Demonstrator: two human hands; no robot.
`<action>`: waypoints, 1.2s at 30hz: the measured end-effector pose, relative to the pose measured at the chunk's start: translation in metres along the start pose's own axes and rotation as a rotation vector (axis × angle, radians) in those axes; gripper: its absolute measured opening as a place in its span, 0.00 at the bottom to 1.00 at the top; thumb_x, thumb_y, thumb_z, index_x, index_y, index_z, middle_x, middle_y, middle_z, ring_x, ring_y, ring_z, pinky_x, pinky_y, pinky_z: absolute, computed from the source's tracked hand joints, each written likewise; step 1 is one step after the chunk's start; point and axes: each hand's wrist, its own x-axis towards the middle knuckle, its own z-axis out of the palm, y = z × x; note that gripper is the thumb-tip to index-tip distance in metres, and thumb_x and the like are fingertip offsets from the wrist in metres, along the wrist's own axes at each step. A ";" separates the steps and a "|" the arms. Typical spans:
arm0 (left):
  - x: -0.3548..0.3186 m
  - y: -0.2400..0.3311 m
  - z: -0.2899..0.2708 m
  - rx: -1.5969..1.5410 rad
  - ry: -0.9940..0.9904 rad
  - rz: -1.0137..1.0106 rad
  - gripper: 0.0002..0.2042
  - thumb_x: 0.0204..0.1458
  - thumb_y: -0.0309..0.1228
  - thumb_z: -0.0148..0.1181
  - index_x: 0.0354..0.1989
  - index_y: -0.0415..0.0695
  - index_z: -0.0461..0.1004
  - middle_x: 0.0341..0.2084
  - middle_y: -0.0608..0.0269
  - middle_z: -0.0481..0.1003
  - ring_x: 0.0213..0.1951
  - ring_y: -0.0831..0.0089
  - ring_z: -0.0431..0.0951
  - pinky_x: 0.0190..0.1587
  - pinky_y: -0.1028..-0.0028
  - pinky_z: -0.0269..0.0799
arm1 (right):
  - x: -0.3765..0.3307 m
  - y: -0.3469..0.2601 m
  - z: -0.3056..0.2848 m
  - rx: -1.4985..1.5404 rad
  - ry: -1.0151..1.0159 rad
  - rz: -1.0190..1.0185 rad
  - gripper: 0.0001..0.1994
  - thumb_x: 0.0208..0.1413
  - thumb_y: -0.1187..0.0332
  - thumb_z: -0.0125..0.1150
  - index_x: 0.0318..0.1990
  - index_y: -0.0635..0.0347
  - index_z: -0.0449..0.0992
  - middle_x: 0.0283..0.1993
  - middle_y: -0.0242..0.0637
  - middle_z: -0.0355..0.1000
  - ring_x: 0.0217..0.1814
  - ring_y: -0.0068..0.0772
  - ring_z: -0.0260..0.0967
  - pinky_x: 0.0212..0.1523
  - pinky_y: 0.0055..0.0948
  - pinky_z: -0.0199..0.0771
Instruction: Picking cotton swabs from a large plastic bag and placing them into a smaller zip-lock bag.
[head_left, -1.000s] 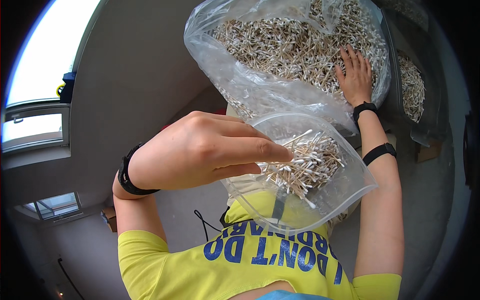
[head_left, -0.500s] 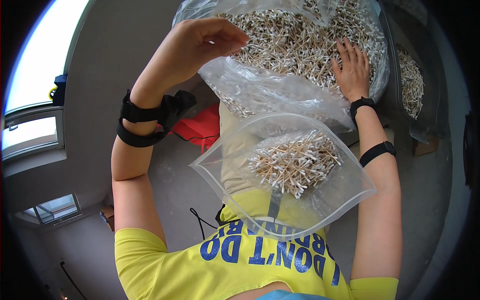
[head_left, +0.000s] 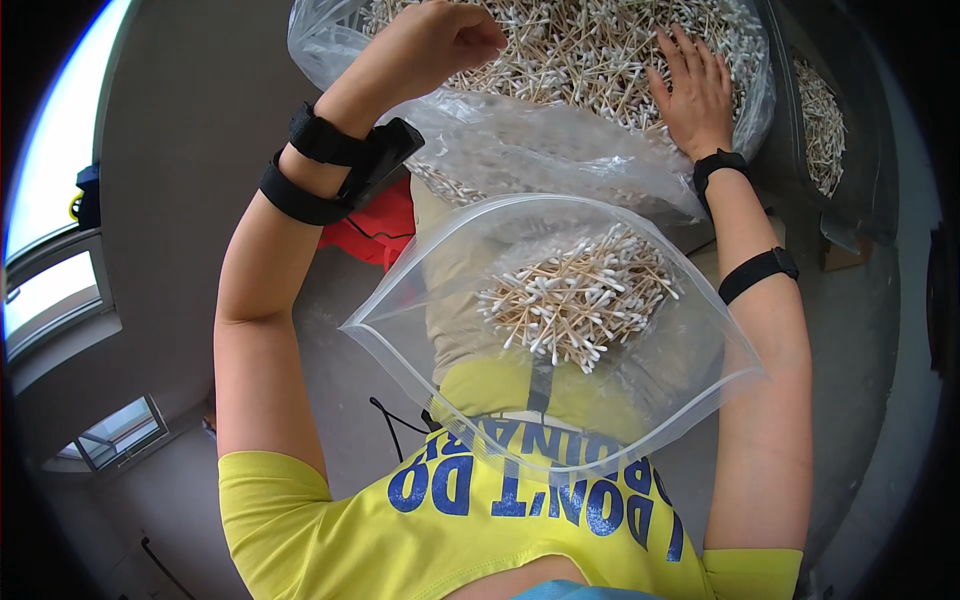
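A large clear plastic bag point(head_left: 540, 130) full of loose cotton swabs point(head_left: 590, 60) lies open at the far side. My right hand point(head_left: 697, 100) rests on the swabs with its fingers spread, holding nothing. Over the left part of the same bag, my left hand point(head_left: 440, 45) is raised with its fingers curled together; whether anything is in them is hidden. Nearer my body, a clear zip bag point(head_left: 420, 290) gapes wide on my lap. A heap of cotton swabs point(head_left: 585, 295) lies inside it, touched by neither hand.
A dark grey bin point(head_left: 860, 130) holding more cotton swabs point(head_left: 820, 125) stands at the right. Beside my left forearm, on the far side of the zip bag, is a red cloth-like thing point(head_left: 375, 225). A black cord point(head_left: 395, 425) hangs left of my waist.
My left hand has moved farther away over the big bag, and its fingers have curled in more. The right hand still lies on the swabs. The whole view has shifted slightly.
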 end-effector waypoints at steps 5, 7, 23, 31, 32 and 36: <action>0.002 -0.023 0.010 0.013 -0.043 -0.017 0.08 0.56 0.28 0.63 0.42 0.39 0.79 0.34 0.58 0.82 0.36 0.71 0.83 0.40 0.73 0.78 | 0.002 -0.003 0.001 0.016 0.005 0.007 0.26 0.65 0.50 0.49 0.69 0.37 0.60 0.72 0.29 0.57 0.72 0.41 0.55 0.73 0.47 0.47; 0.001 -0.030 0.012 -0.026 -0.014 -0.048 0.09 0.57 0.27 0.63 0.44 0.41 0.79 0.34 0.60 0.82 0.37 0.74 0.82 0.42 0.74 0.78 | 0.004 -0.006 0.000 0.058 0.028 0.019 0.26 0.63 0.51 0.50 0.68 0.38 0.61 0.71 0.30 0.58 0.72 0.41 0.55 0.73 0.48 0.47; 0.033 -0.028 0.056 0.324 0.218 -0.106 0.27 0.48 0.52 0.68 0.51 0.49 0.73 0.42 0.55 0.79 0.39 0.58 0.81 0.40 0.62 0.77 | 0.002 -0.007 -0.005 0.058 -0.028 0.034 0.26 0.64 0.51 0.50 0.69 0.38 0.59 0.72 0.30 0.56 0.72 0.42 0.54 0.73 0.48 0.46; 0.048 -0.046 0.078 0.374 0.266 -0.043 0.19 0.50 0.42 0.66 0.48 0.49 0.75 0.41 0.56 0.78 0.38 0.54 0.81 0.38 0.57 0.76 | 0.003 -0.009 -0.006 0.057 -0.038 0.039 0.27 0.64 0.51 0.50 0.69 0.38 0.59 0.72 0.30 0.56 0.72 0.42 0.53 0.74 0.48 0.46; 0.051 -0.052 0.075 0.377 0.267 -0.042 0.19 0.50 0.42 0.66 0.48 0.49 0.75 0.41 0.56 0.78 0.38 0.54 0.81 0.38 0.57 0.76 | 0.004 -0.010 -0.006 0.058 -0.034 0.041 0.27 0.64 0.51 0.50 0.69 0.38 0.59 0.72 0.30 0.56 0.72 0.42 0.53 0.74 0.48 0.46; 0.051 -0.051 0.050 0.267 0.255 -0.061 0.09 0.52 0.33 0.65 0.37 0.43 0.81 0.24 0.59 0.80 0.29 0.59 0.81 0.32 0.62 0.74 | 0.001 -0.007 -0.007 0.049 -0.041 0.051 0.27 0.64 0.51 0.51 0.69 0.38 0.59 0.72 0.30 0.56 0.72 0.42 0.54 0.74 0.48 0.46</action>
